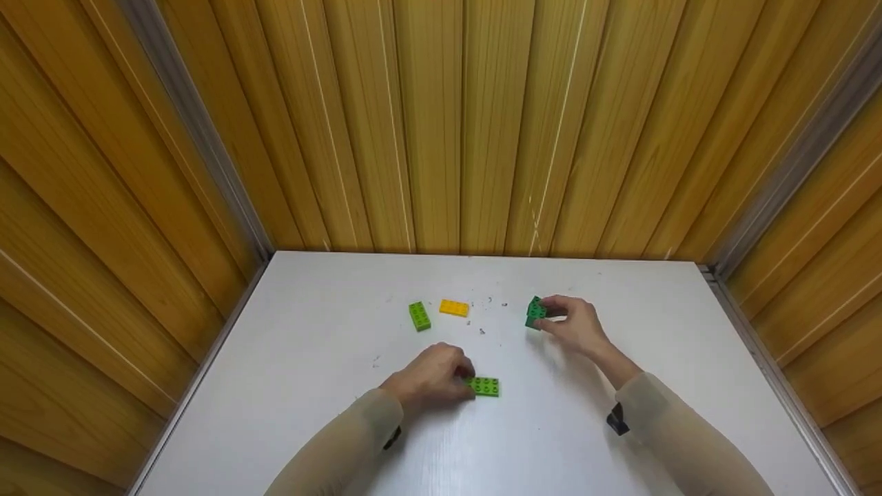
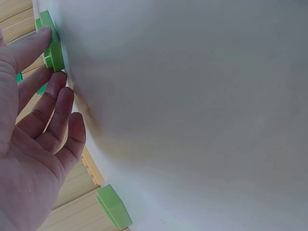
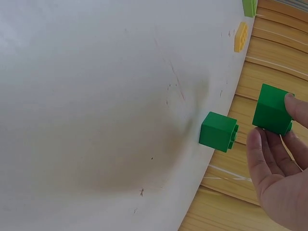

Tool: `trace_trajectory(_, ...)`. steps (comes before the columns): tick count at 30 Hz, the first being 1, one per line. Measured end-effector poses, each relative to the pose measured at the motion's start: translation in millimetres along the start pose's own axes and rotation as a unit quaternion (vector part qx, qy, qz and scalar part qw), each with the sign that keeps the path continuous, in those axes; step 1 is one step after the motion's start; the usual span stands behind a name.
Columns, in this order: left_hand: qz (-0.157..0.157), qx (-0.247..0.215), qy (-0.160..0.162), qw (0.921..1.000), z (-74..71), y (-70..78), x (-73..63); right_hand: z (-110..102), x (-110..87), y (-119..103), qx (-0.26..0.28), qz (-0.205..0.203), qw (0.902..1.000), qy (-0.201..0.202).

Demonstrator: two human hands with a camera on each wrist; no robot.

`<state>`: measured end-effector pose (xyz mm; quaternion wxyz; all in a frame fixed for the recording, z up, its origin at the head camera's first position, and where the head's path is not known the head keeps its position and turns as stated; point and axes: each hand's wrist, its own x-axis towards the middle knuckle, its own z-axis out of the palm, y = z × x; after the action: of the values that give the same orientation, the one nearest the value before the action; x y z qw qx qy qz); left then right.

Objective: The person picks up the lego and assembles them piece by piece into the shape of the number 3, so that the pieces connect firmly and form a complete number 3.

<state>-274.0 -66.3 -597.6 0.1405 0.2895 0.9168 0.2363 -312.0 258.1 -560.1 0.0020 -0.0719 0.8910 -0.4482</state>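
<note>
Near the middle of the table, my left hand (image 1: 434,375) pinches one end of a light green toy building brick (image 1: 486,386) with two rows of studs. In the left wrist view, thumb and index finger grip this brick (image 2: 56,50) at the table surface, while the other fingers are loosely bent. Farther right, my right hand (image 1: 575,325) holds a dark green square brick (image 3: 272,109) between thumb and fingertips, raised off the table. A second dark green square brick (image 3: 217,131) stands on the table beside it, apart from the held one in the right wrist view.
Toward the back of the white table (image 1: 310,331) lie another light green brick (image 1: 419,316) and a yellow brick (image 1: 454,308), a small distance apart. Small dark marks dot the surface. Wood-patterned panels (image 1: 427,138) rise at the back and both sides.
</note>
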Motion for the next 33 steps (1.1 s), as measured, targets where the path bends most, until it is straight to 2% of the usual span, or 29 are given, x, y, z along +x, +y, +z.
trace_trajectory(4, 0.002, 0.003, 0.001, 1.0, 0.1, -0.2, 0.4, 2.0, -2.5, -1.2, 0.009, -0.004, 1.0, -0.001)
trace_trajectory(11, 0.033, 0.021, 0.016, 0.9991, 0.4, -1.7, 1.2, 5.2, -6.7, -2.1, 0.019, -0.015, 0.9996, -0.01)
trace_trajectory(19, 0.022, 0.021, 0.014, 0.9994, 0.5, -1.5, 3.3, 12.4, -10.7, -2.9, 0.03, -0.025, 0.9991, -0.018)
trace_trajectory(33, 0.041, 0.066, 0.019, 0.9968, -0.1, -1.6, 3.1, 27.7, -17.5, -6.9, 0.019, -0.028, 0.9987, -0.038)
